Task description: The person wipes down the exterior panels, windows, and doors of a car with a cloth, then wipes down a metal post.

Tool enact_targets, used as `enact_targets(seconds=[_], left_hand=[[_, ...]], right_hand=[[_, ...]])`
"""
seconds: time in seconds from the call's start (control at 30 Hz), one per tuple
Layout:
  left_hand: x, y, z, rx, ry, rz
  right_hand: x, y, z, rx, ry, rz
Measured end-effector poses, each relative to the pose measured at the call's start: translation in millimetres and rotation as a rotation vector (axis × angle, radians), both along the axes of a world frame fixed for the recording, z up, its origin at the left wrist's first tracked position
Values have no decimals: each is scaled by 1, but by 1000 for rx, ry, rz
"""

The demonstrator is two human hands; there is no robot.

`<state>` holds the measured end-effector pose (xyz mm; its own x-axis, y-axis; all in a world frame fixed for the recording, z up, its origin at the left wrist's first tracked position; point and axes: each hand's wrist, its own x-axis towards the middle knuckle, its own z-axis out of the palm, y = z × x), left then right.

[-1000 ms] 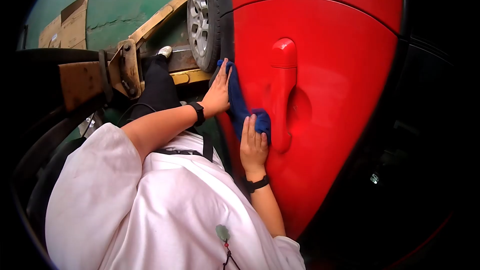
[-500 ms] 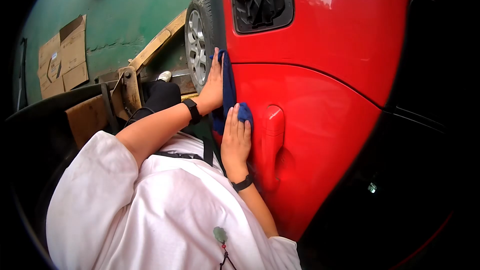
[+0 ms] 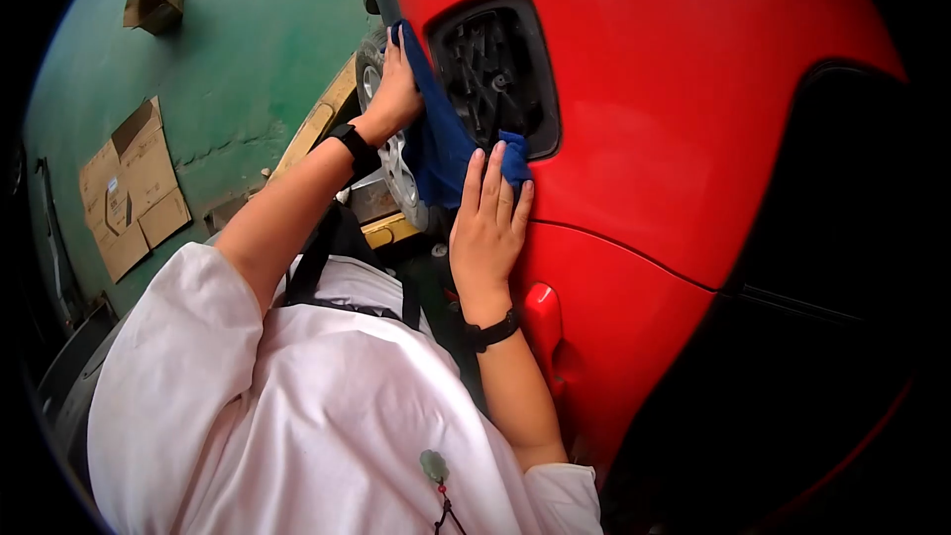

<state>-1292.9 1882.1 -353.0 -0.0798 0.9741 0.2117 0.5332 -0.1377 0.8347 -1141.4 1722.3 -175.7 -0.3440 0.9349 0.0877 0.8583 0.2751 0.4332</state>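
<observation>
A dark blue cloth (image 3: 433, 144) lies along the side of a red car (image 3: 634, 168), beside a black-framed recess (image 3: 498, 82) with dark plastic parts inside. My left hand (image 3: 394, 94) holds the cloth's far end near the wheel arch, fingers extended and the cloth at their tips. Lower down, my right hand (image 3: 490, 228) keeps a bunched part of the cloth against the red panel just below the recess. Its fingers reach over the cloth, slightly apart, and the thumb is hidden. Nearer me is the red door handle (image 3: 542, 312).
The car's wheel (image 3: 401, 173) is partly behind the cloth. A yellow metal beam (image 3: 322, 124) lies low beside it. On the green floor (image 3: 248, 40) are a flattened cardboard box (image 3: 134, 193) and an open carton (image 3: 156, 2). A dark window (image 3: 832, 178) borders the red body.
Both hands and the blue cloth have moved along the car, away from the door handle and up beside the recess. The cloth is spread wider between the hands. The camera view has shifted.
</observation>
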Motion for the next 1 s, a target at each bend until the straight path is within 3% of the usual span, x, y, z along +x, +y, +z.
enact_targets(seconds=[0.07, 0.2, 0.33, 0.4, 0.5, 0.6, 0.77, 0.87, 1.0], left_hand=[[-9, 12, 38, 10, -186, 43], [8, -1, 91, 179, -72, 27], [26, -39, 96, 156, -57, -123], [23, -55, 84, 181, 96, -206], [11, -74, 76, 234, 247, -339], [-4, -73, 72, 288, 205, -427], [25, -56, 122, 384, -143, -188], [40, -26, 178, 467, 17, -272], [31, -20, 148, 509, 107, -250]], right_hand=[[0, 7, 14, 41, 47, -36], [3, 11, 26, 173, 118, -113], [2, 7, 49, 263, 170, -215], [5, -3, 54, 263, 148, -235], [15, -23, 45, 209, 135, -248], [24, -40, 30, 181, 122, -252], [23, -28, 48, 190, 138, -278], [23, 0, 83, 305, 86, -298], [26, 28, 124, 403, 65, -316]])
